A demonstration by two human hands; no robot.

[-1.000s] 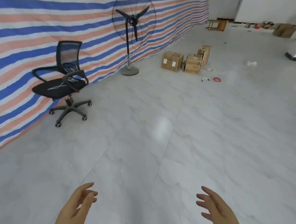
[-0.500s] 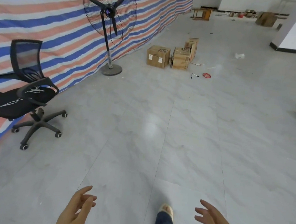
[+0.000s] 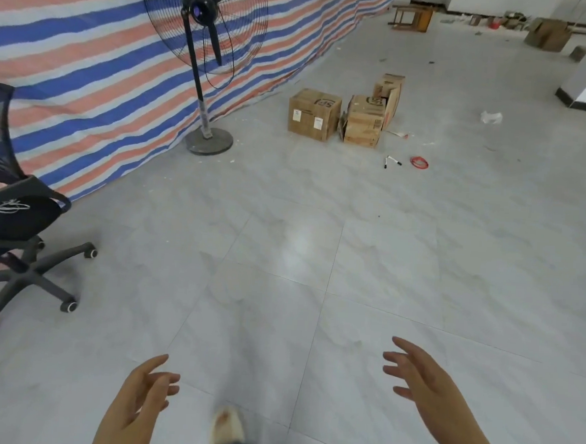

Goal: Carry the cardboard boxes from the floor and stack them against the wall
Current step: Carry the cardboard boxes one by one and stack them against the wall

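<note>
boxes loom nearer; cardboard boxes (image 3: 314, 118) look stiff, weight unknown; grip opposite sides. left hand (image 3: 139, 404), right hand (image 3: 425, 384) spread, empty.

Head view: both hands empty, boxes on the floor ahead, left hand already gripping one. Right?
Not quite. The head view shows the left hand open and holding nothing, like the right hand. The cardboard boxes sit on the floor far ahead, untouched.

Matt cardboard boxes (image 3: 314, 119), glossy floor tiles (image 3: 368, 260)
</note>
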